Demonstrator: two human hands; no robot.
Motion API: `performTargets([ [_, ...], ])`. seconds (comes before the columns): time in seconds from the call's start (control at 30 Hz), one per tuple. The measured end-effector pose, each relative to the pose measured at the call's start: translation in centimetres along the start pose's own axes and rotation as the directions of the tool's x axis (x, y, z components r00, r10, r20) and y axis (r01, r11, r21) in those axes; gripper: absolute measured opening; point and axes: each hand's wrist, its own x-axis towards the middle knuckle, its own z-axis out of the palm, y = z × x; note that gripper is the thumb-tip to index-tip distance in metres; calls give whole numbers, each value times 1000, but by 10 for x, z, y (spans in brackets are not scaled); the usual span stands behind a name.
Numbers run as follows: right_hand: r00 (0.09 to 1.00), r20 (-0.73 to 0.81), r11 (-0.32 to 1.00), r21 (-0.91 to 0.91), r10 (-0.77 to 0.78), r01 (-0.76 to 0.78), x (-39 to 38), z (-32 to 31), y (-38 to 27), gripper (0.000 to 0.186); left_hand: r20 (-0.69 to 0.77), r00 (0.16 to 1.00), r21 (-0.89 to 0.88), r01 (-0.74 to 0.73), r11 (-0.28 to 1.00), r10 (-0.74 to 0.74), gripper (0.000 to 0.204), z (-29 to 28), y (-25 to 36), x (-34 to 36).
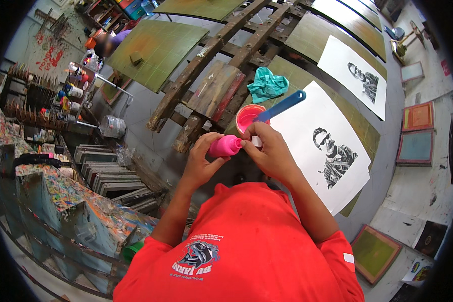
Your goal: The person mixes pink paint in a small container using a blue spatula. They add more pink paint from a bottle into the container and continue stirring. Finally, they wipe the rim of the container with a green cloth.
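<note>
My left hand (204,158) is wrapped round a bright pink squeeze bottle (225,146), tilted with its neck toward the right. The fingers of my right hand (269,151) are closed at the bottle's mouth, the thumb against its rim. A small white patch shows between thumb and forefinger; whether it is a cap cannot be made out. Just beyond my hands stands a tub (245,117) smeared with pink ink. A blue-handled spatula (284,104) rests in it, its handle pointing up to the right.
A crumpled teal cloth (268,84) lies behind the tub. To the right, white sheets with a black printed figure (332,156) lie on green boards (294,73). Stained wooden rails (206,63) run away from me. Stacked frames (110,173) stand at left; a person (108,44) is farther back.
</note>
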Motion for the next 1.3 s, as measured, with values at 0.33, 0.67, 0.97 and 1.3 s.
performTargets([
  [0.33, 999, -10, 995, -98, 33, -33, 6, 16, 3, 14, -58, 997, 97, -38, 995, 44, 56, -3, -4, -5],
  [0.67, 990, 69, 991, -61, 124, -120, -1, 17, 2, 16, -30, 996, 117, -78, 990, 83, 57, 3, -13, -11],
  [0.97, 991, 61, 978, -180, 116, -104, 3, 17, -3, 16, -84, 991, 112, -93, 989, 103, 58, 10, -13, -17],
  [1.3, 998, 35, 955, -289, -54, 62, 22, 20, -2, 17, -220, 967, 170, -88, 981, 125, 59, 19, -16, -10],
])
